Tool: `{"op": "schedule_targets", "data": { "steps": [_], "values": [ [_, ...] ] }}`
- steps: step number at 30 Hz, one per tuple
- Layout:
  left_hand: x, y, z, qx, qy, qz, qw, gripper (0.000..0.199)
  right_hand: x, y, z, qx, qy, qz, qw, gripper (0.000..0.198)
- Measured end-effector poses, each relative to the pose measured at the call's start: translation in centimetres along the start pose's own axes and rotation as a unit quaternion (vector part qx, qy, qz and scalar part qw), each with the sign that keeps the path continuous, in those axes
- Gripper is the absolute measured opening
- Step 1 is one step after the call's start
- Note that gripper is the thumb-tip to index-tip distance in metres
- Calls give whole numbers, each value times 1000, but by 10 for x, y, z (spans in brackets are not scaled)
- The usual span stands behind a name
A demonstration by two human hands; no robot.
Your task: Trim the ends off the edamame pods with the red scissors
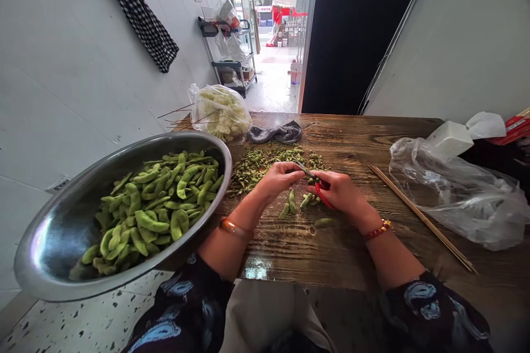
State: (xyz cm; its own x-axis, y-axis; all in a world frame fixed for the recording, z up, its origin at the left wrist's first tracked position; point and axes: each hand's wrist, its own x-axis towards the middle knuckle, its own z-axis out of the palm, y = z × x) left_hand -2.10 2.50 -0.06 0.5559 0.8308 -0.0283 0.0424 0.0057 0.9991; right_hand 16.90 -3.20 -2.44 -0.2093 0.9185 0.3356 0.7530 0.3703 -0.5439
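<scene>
My right hand (337, 190) is closed around red-handled scissors (322, 194), whose dark blades point up and left toward my other hand. The fingers of my left hand (278, 179) are pinched together at the blade tips; what they hold is hidden. Below and between both hands, a few green edamame pods (292, 202) lie on the wooden table (285, 253). Just beyond the hands spreads a heap of small green trimmings (252, 168). To the left, a large tilted steel basin (53, 248) holds many edamame pods (151, 223).
Behind the trimmings are a grey cloth (275, 132) and a plastic bag of pale cauliflower (221, 113). Thin wooden sticks (422, 218) lie at right, beside a clear plastic bag (476, 198) and a white tissue pack (449, 139). A shelf cart (229, 60) stands near the doorway.
</scene>
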Motion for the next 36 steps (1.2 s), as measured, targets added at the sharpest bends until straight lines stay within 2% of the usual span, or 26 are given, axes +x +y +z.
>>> {"op": "schedule_targets", "data": {
  "steps": [2, 5, 9, 15, 19, 27, 36],
  "values": [
    [0, 1, -1, 2, -2, -5, 1000, 26, 0, 0, 0, 14, -1, 12, 1000, 45],
    [1, -1, -2, -15, 10, -12, 1000, 26, 0, -1, 0, 16, 38, 52, 998, 52],
    [5, -7, -1, -107, 56, -6, 993, 26, 1, -1, -2, 26, 80, 69, 994, 55],
    [9, -8, -2, -266, 124, 3, 956, 26, 1, 0, 1, 42, 74, 53, 995, 57],
    [8, -5, 0, -322, 134, -10, 937, 26, 1, -1, 2, 38, 60, 41, 997, 59],
    [4, -7, 12, -318, 91, -21, 944, 29, 1, -4, 4, 37, 63, 15, 997, 57],
    [3, -6, 16, -308, 86, -21, 947, 32, 1, -6, 5, 37, 74, 2, 997, 56]
  ]
}}
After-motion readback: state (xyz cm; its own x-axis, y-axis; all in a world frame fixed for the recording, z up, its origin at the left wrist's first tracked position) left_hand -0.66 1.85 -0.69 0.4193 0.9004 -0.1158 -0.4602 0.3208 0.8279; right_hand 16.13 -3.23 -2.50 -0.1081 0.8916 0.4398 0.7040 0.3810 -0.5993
